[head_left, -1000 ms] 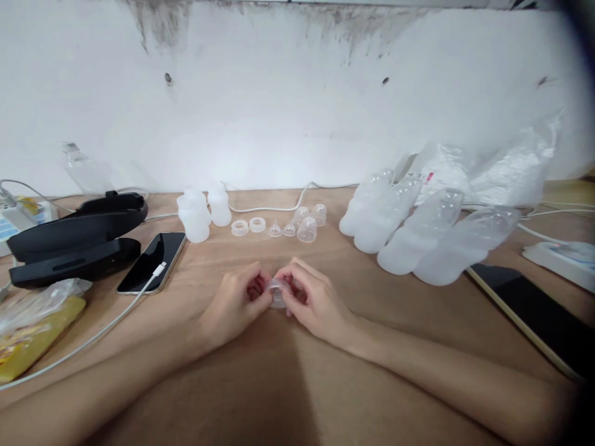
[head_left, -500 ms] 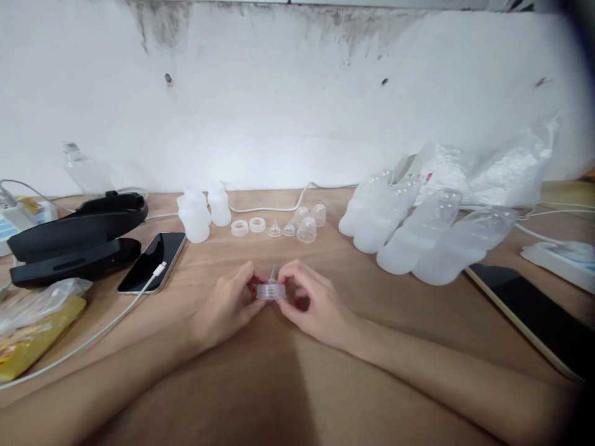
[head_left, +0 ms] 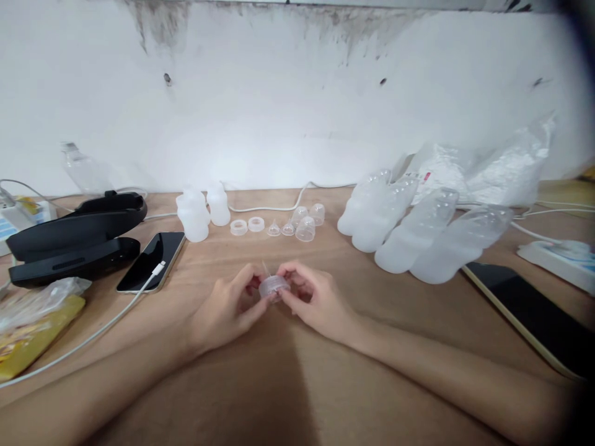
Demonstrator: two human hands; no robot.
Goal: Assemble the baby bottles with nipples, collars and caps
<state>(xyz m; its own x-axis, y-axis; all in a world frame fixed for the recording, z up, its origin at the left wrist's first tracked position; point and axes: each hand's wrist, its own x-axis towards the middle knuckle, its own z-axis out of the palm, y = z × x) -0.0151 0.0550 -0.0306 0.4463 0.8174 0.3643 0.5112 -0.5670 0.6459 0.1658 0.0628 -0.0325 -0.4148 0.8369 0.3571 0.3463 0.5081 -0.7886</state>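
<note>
Between the fingertips of my left hand (head_left: 232, 303) and my right hand (head_left: 316, 297) is a clear bottle collar ring (head_left: 273, 285), with a thin nipple tip (head_left: 265, 267) sticking up through it. Both hands are closed in a pinch on the ring, which tilts slightly. Beyond them on the table lie two loose collar rings (head_left: 238, 228), two clear silicone nipples (head_left: 274, 229) and several clear domed caps (head_left: 305, 229). Small frosted bottles (head_left: 196, 223) stand at the back left. Larger frosted bottles with clear caps (head_left: 416, 235) form a row on the right.
On the left are a phone (head_left: 151, 261) with a white cable end across it, a black case (head_left: 77, 226) and a yellow packet (head_left: 41, 331). At right lie another phone (head_left: 530, 316), a power strip (head_left: 558, 257) and a clear plastic bag (head_left: 506, 164). A white wall (head_left: 279, 99) closes off the back.
The ring has tilted in my fingers, and its nipple tip now leans left. My right fingers have shifted a little around the ring. The things on the table have stayed put.
</note>
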